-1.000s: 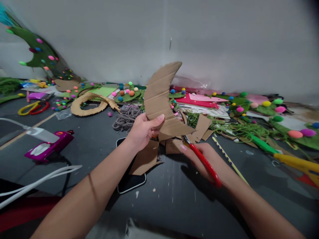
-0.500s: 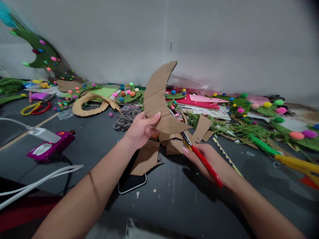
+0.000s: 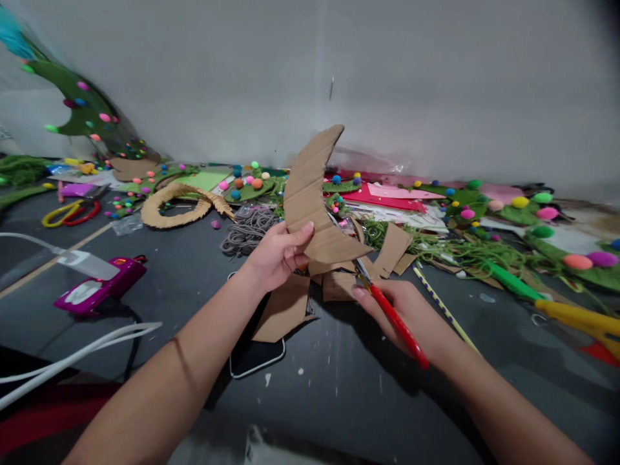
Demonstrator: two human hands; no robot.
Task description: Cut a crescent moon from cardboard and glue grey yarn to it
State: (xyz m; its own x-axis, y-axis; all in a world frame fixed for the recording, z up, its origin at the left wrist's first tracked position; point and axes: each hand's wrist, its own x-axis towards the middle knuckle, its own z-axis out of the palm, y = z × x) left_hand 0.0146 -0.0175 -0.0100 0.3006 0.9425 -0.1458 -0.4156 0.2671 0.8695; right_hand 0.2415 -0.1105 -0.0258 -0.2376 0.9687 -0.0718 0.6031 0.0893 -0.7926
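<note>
My left hand [image 3: 277,255] pinches a brown cardboard crescent [image 3: 310,197] near its lower left edge, thumb on the front face. The crescent is held upright above the table, its points facing right. Red-handled scissors [image 3: 397,326] are gripped in my right hand [image 3: 402,310]. Their blades point up toward the crescent's lower tip and run partly behind it, so whether they touch the card cannot be seen. Cardboard scraps [image 3: 281,310] lie on the table below both hands, one over a dark phone-like object [image 3: 256,356] with a pale rim.
A purple device [image 3: 101,287] with a white cable sits at left, near yellow-and-red scissors [image 3: 72,212]. Behind are a cardboard ring [image 3: 150,210], grey cord [image 3: 247,229], green yarn [image 3: 455,252] and pompom-covered felt pieces. A yellow-and-green tool [image 3: 571,316] lies at right against the dark table.
The crescent has shifted slightly right and turned a little in my left hand. The scissors' red handles look closer together, and my right hand has barely moved.
</note>
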